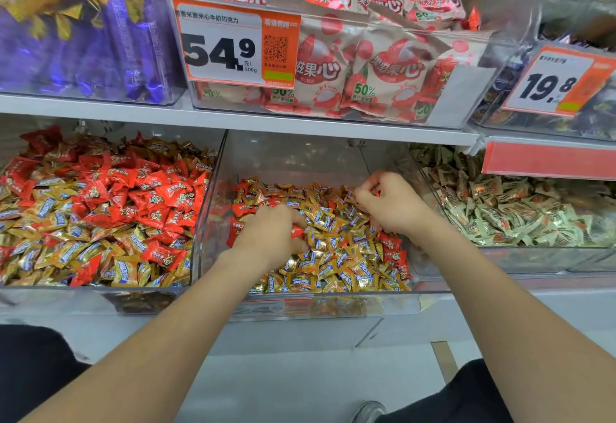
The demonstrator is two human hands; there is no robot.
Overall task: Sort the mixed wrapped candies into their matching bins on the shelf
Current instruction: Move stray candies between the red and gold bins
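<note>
Mid tag (pixel 236 44): 54.9/500g; rt tag (pixel 560 80): 19.8, prob.

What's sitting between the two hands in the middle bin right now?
Head view: gold wrapped candies heaped between left hand and right hand, a few red candies among them.

- Gold candies (pixel 333 269) in the middle bin carry blue bands with white lettering.
- Red candies (pixel 160 196) in the left bin show a white-and-green emblem.
- Pale green candies (pixel 506 216) on the right bear orange-brown marks.
- Purple candies (pixel 83 55) have gold twists.
- Cream packets (pixel 393 69) are printed with red fruit, white characters and a green "50%".
- The price tag (pixel 233 45) is white, orange-framed, with black digits.
</note>
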